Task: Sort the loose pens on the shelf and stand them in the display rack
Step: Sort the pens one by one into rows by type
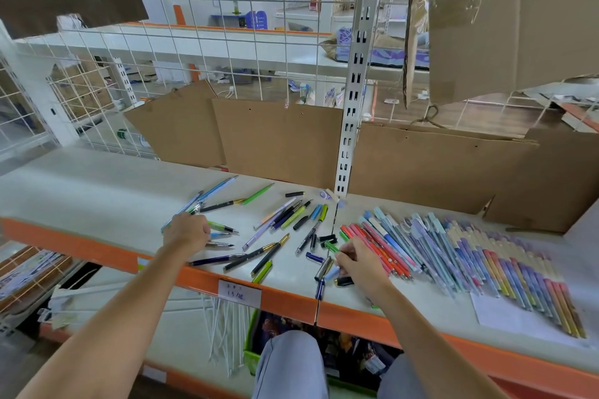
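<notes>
A: What is the left hand [187,232] doing?

B: Its fingers are curled round a small bunch of pens [186,209], blue and green ones, whose ends fan out beyond the knuckles; more loose pens [278,220] lie scattered on the pale shelf board [97,191] just to its right.

A: And the right hand [358,261]?

B: It pinches a short green pen piece [332,247] between thumb and fingertips; a black cap with a gold band [344,281] lies just under the wrist; a silver-and-blue pen [324,269] sits touching the hand's left side.

A: What lies beyond that hand?

B: A tidy row of slim red, blue, purple and yellow pens [470,256] begins right beside its fingers and runs away to the right; brown cardboard sheets [282,136] stand behind; I cannot see a display rack.
</notes>
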